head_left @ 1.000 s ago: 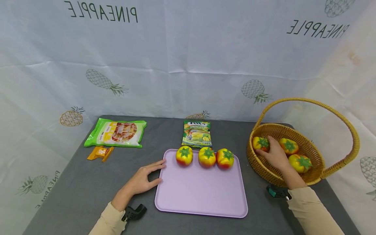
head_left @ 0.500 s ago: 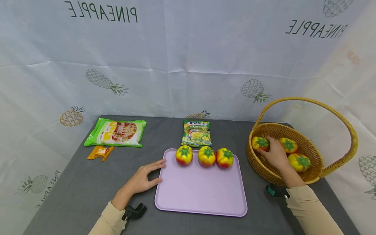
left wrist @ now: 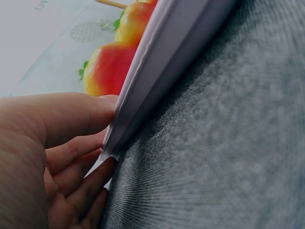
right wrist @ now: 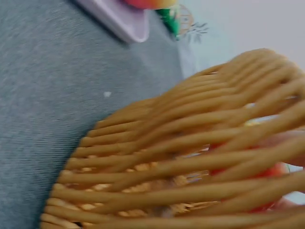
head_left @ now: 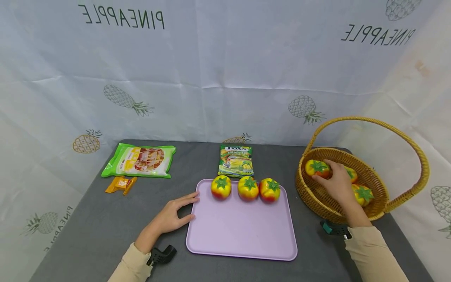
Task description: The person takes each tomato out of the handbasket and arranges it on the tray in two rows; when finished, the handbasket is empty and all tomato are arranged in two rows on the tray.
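In the head view my right hand (head_left: 339,186) grips a yellow-red artificial persimmon (head_left: 314,167) with a green leafy top, thumb on its near side and fingers behind. This happens inside the wicker basket (head_left: 311,200), where two more persimmons (head_left: 363,194) lie, partly covered by the hand. The right wrist view shows mostly basket weave (right wrist: 157,176), with red fruit behind it. My left hand (head_left: 172,214) touches the left rim of the lilac tray (head_left: 241,231), fingers fairly straight and thumb spread. Three persimmons (head_left: 248,188) sit in a row along the tray's far edge.
Behind the tray lies a green FOX'S candy bag (head_left: 236,161). At the far left are a green-white food packet (head_left: 141,160) and a small orange wrapped snack (head_left: 121,184). The basket's tall handle (head_left: 405,137) arches over its right side. A pineapple-print curtain (head_left: 218,66) hangs behind the table.
My right hand has raised the gripped persimmon slightly and moved it a little to the right within the basket. The left hand and the tray have stayed put.
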`<state>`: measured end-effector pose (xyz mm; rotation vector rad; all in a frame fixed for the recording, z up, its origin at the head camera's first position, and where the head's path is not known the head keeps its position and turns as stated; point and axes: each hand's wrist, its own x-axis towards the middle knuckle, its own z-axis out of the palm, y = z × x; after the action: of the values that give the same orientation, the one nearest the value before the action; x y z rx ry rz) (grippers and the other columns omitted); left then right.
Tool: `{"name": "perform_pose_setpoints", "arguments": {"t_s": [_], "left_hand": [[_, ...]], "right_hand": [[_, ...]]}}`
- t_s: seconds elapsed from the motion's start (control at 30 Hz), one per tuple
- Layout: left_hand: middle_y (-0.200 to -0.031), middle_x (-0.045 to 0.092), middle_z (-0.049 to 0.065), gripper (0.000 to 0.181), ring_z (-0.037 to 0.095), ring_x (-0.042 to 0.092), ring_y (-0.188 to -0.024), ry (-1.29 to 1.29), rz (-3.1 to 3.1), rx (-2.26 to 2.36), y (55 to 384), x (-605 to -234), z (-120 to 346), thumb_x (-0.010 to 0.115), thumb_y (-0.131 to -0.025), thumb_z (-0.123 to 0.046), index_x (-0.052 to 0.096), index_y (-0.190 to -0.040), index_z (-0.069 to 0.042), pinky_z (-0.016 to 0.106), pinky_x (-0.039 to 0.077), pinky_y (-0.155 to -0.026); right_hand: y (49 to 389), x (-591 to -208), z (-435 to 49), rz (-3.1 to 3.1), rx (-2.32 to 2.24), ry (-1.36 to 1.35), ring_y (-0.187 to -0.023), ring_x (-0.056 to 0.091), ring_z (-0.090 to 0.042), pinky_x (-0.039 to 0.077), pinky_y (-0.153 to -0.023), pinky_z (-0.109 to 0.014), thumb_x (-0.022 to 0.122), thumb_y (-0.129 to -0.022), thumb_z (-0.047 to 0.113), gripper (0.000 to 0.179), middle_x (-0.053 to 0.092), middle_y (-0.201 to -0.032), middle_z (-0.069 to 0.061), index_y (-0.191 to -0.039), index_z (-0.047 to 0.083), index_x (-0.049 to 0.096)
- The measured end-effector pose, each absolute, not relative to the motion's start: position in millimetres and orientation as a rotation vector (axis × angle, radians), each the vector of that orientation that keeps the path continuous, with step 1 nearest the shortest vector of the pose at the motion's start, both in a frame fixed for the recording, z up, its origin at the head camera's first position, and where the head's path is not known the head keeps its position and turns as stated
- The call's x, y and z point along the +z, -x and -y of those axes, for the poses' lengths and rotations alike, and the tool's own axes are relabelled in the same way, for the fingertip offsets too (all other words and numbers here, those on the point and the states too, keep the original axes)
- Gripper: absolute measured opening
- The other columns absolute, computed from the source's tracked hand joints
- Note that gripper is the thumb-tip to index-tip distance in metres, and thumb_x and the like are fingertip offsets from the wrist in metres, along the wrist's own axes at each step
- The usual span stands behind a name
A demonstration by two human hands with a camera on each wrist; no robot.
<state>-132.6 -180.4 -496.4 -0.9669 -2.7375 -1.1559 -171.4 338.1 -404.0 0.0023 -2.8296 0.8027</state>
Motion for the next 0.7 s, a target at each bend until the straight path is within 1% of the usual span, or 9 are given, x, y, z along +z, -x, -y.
{"name": "perform_pose_setpoints", "arguments": {"t_s": [0.17, 0.23, 0.3, 0.37, 0.43, 0.5, 0.57, 0.63, 0.7], "left_hand": [[-0.143, 0.049, -0.001, 0.047, 0.022, 0.048, -0.130, 0.962, 2.742, -1.161, 132.5, -497.3, 180.2, 0.071, -0.084, -0.024, 0.059, -0.129, -0.017, 0.046, 0.043, -0.102], [-0.143, 0.049, 0.000, 0.047, 0.022, 0.049, -0.130, 0.965, 2.736, -1.167, 132.6, -496.9, 180.2, 0.071, -0.084, -0.024, 0.060, -0.129, -0.017, 0.046, 0.043, -0.102], [-0.143, 0.050, 0.000, 0.047, 0.022, 0.049, -0.129, 0.967, 2.730, -1.164, 132.7, -496.3, 180.4, 0.071, -0.084, -0.024, 0.060, -0.129, -0.016, 0.046, 0.043, -0.102], [-0.143, 0.050, 0.000, 0.047, 0.023, 0.049, -0.129, 0.969, 2.729, -1.161, 132.6, -495.8, 180.5, 0.071, -0.084, -0.023, 0.060, -0.129, -0.016, 0.046, 0.043, -0.102], [-0.143, 0.049, 0.000, 0.047, 0.022, 0.049, -0.130, 0.970, 2.733, -1.157, 132.5, -495.5, 180.5, 0.071, -0.084, -0.023, 0.060, -0.129, -0.016, 0.046, 0.043, -0.102], [-0.143, 0.049, 0.000, 0.047, 0.022, 0.048, -0.130, 0.969, 2.739, -1.158, 132.3, -495.2, 180.4, 0.071, -0.084, -0.023, 0.060, -0.129, -0.016, 0.046, 0.043, -0.102], [-0.143, 0.049, 0.000, 0.047, 0.022, 0.048, -0.130, 0.966, 2.744, -1.162, 131.9, -495.1, 180.2, 0.070, -0.084, -0.024, 0.060, -0.129, -0.016, 0.046, 0.043, -0.102], [-0.143, 0.049, 0.000, 0.047, 0.022, 0.048, -0.130, 0.965, 2.744, -1.164, 131.7, -495.4, 180.0, 0.071, -0.084, -0.024, 0.060, -0.129, -0.016, 0.046, 0.043, -0.102], [-0.143, 0.049, 0.000, 0.048, 0.022, 0.048, -0.130, 0.962, 2.745, -1.166, 131.5, -495.8, 179.9, 0.071, -0.084, -0.024, 0.060, -0.129, -0.016, 0.046, 0.043, -0.102]], "right_hand": [[165.5, -390.4, -335.3, 2.771, 0.823, -0.005, -0.114, 0.036, -0.052, 0.035, -0.083, -0.064, 0.066, -0.088, 0.036, 0.072, 0.038, -0.131, -0.036, -0.139, -0.006, 0.038], [161.9, -384.2, -330.7, 2.748, 0.826, -0.011, -0.112, 0.039, -0.049, 0.037, -0.080, -0.060, 0.067, -0.087, 0.037, 0.072, 0.039, -0.132, -0.034, -0.140, -0.004, 0.039], [157.8, -378.4, -323.4, 2.725, 0.829, -0.037, -0.107, 0.042, -0.045, 0.040, -0.077, -0.049, 0.068, -0.086, 0.036, 0.071, 0.041, -0.131, -0.031, -0.140, -0.002, 0.040], [153.3, -373.7, -313.9, 2.690, 0.836, -0.077, -0.106, 0.044, -0.039, 0.042, -0.077, -0.034, 0.070, -0.085, 0.035, 0.070, 0.044, -0.130, -0.027, -0.139, -0.001, 0.043], [148.7, -370.3, -303.0, 2.654, 0.872, -0.121, -0.106, 0.045, -0.036, 0.040, -0.076, -0.016, 0.072, -0.084, 0.032, 0.069, 0.045, -0.130, -0.024, -0.138, 0.001, 0.045], [144.4, -368.6, -292.0, 2.619, 0.921, -0.166, -0.112, 0.045, -0.036, 0.035, -0.078, -0.002, 0.074, -0.082, 0.029, 0.068, 0.046, -0.130, -0.022, -0.138, 0.002, 0.046], [140.3, -369.1, -281.0, 2.586, 0.978, -0.205, -0.116, 0.046, -0.036, 0.030, -0.081, 0.005, 0.076, -0.081, 0.025, 0.067, 0.046, -0.130, -0.021, -0.137, 0.003, 0.047], [136.6, -372.3, -270.5, 2.563, 1.012, -0.238, -0.116, 0.047, -0.034, 0.030, -0.083, 0.006, 0.076, -0.080, 0.022, 0.066, 0.046, -0.130, -0.019, -0.136, 0.003, 0.048], [132.9, -377.1, -259.1, 2.533, 1.048, -0.281, -0.117, 0.048, -0.020, 0.032, -0.085, 0.004, 0.078, -0.078, 0.018, 0.065, 0.047, -0.129, -0.017, -0.134, 0.002, 0.050]]}}
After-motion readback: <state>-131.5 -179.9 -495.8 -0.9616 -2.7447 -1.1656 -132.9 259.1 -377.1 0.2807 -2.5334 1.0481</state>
